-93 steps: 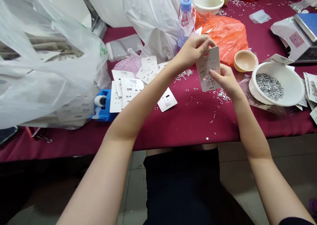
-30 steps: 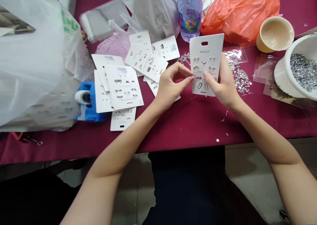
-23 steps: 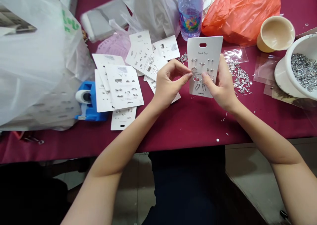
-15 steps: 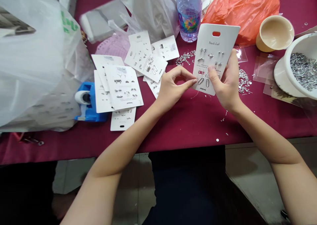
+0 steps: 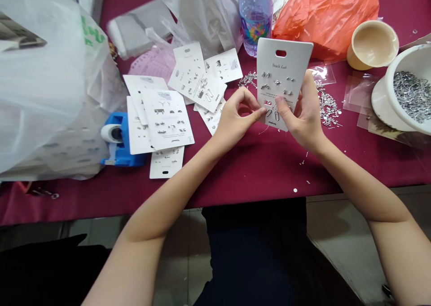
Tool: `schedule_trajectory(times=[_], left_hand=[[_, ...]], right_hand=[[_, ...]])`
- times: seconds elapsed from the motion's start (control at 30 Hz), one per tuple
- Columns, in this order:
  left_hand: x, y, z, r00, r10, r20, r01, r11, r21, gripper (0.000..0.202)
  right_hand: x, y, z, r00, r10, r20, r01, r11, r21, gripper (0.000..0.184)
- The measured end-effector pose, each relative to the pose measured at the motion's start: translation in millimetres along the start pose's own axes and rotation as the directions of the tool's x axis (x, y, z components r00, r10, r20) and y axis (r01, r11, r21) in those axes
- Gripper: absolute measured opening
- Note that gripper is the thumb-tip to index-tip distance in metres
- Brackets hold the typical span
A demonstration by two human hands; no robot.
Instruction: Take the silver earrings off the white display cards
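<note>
My right hand [image 5: 305,117] grips a white earring card [image 5: 279,54] printed "Stack Lab", holding it tilted up above the table, thumb across its front. Small silver studs and two oblong hoop earrings [image 5: 276,115] sit on the card. At its lower left edge, my left hand [image 5: 240,113] has thumb and forefinger pinched together; whatever lies between the fingertips is too small to make out. Several more earring cards [image 5: 171,117] lie overlapping to the left. Behind the held card, loose silver pieces [image 5: 327,108] are scattered on the maroon cloth [image 5: 242,171].
A blue tape dispenser [image 5: 121,144] and a large white plastic bag [image 5: 50,86] stand at left. Farther back are a water bottle [image 5: 256,18] and an orange bag [image 5: 330,16]. To the right are a beige cup [image 5: 373,45] and a white tub [image 5: 387,104] of silver pieces.
The card in my right hand has shifted a little left and down, and its lower edge sits closer to my left fingers. My left hand keeps its pinch.
</note>
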State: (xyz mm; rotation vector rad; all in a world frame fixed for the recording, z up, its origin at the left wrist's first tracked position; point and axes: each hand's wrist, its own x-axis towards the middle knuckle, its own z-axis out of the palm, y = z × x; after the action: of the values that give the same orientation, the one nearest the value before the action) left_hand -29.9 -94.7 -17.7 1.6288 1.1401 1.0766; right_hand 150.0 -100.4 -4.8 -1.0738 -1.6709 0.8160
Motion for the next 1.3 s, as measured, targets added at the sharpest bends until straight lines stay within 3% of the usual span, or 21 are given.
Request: schedule_trajectory(times=[0.23,0.4,0.47,0.53,0.63,0.7,0.77,0.83,0.93,1.13,1.3], left_hand=[[0.0,5.4,-0.3,0.982,-0.058,0.182,0.101,0.966,-0.236,0.042],[1.5,0.2,-0.8,0.989,-0.045,0.140,0.086,0.949,-0.302,0.039],[4.5,-7.9,-0.9,0.996,-0.022,0.088,0.052,0.934,-0.354,0.039],[8.1,-15.6,-1.3,0.998,-0.010,0.055,0.033,0.904,-0.427,0.042],[12.3,-21.3,-2.5,0.998,-0.030,0.063,0.058,0.847,-0.529,0.044],[13.7,-21.5,-3.5,0.995,-0.047,0.084,0.087,0.815,-0.573,0.043],[14.3,-20.8,-3.9,0.994,-0.050,0.095,0.097,0.790,-0.606,0.041],[14.8,-20.3,-3.6,0.995,-0.045,0.084,0.088,0.773,-0.629,0.042],[15.0,-18.7,-3.0,0.996,-0.056,0.070,0.088,0.766,-0.637,0.049],[12.3,-13.8,-6.0,0.990,-0.099,0.103,0.141,0.778,-0.612,0.049],[11.7,-20.0,-6.8,0.991,-0.089,0.103,0.133,0.785,-0.605,0.050]], right_hand=[[-3.5,-4.4,0.5,1.000,0.017,0.019,-0.014,0.993,-0.118,0.035],[-0.9,-11.2,-1.6,0.991,0.013,0.135,-0.006,0.999,-0.052,0.045],[7.2,-12.5,-11.1,0.986,0.010,0.164,-0.015,1.000,0.028,0.051],[18.3,-12.9,-28.7,0.993,0.037,0.112,-0.045,0.997,0.070,0.050],[33.5,-10.8,-64.5,0.991,0.131,0.013,-0.129,0.986,-0.107,0.031],[39.4,-7.2,-86.9,0.978,0.201,0.051,-0.170,0.918,-0.359,0.015],[42.0,-2.8,-102.8,0.953,0.289,0.085,-0.188,0.790,-0.583,0.002],[42.9,0.7,-110.9,0.925,0.369,0.087,-0.203,0.676,-0.709,0.010],[43.7,1.3,-112.5,0.887,0.450,0.102,-0.219,0.605,-0.766,0.017],[45.2,-3.2,-108.4,0.823,0.535,0.192,-0.169,0.553,-0.816,0.021],[44.5,-1.3,-108.3,0.820,0.542,0.183,-0.155,0.518,-0.841,0.019]])
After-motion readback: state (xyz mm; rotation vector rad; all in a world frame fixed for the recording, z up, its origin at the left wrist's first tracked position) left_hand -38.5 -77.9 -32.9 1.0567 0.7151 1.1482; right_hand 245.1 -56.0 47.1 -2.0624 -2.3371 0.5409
